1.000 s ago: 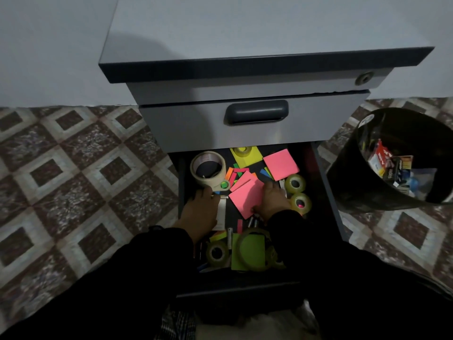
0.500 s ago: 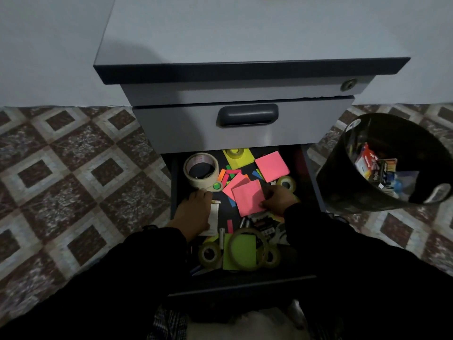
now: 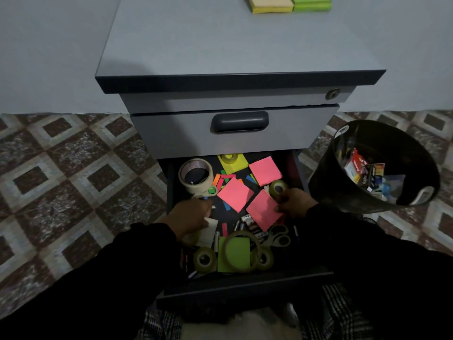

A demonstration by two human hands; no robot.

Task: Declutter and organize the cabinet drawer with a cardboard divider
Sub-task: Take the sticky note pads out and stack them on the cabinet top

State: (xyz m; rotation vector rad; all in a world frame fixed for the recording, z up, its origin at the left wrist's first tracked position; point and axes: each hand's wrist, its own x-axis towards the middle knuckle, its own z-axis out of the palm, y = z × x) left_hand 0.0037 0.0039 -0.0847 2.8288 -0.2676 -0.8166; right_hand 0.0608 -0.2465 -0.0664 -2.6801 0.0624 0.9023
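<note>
The bottom drawer (image 3: 245,278) of the grey cabinet (image 3: 235,133) stands pulled out, full of clutter. My right hand (image 3: 294,201) grips a pink sticky pad (image 3: 263,209) and touches a small clear tape roll (image 3: 278,188) at the drawer's right side. My left hand (image 3: 191,214) rests low on the left, over a pale paper pad (image 3: 208,233); its fingers are partly hidden. Two more pink pads (image 3: 235,195) (image 3: 264,170), a yellow pad (image 3: 232,163), a big beige tape roll (image 3: 195,175), a green pad (image 3: 234,253) and small tape rolls (image 3: 204,260) lie inside. No cardboard divider shows.
A black waste bin (image 3: 326,177) with packaging inside stands right of the drawer. Yellow and green sticky pads (image 3: 289,3) lie on the cabinet top. Scissors (image 3: 279,235), batteries and coloured flags litter the drawer. Patterned tile floor (image 3: 73,180) spreads to both sides.
My right hand has drawn one pink pad to the right and nearer, off the other pad. The head view rose, showing the cabinet top. My left hand stayed about where it was.
</note>
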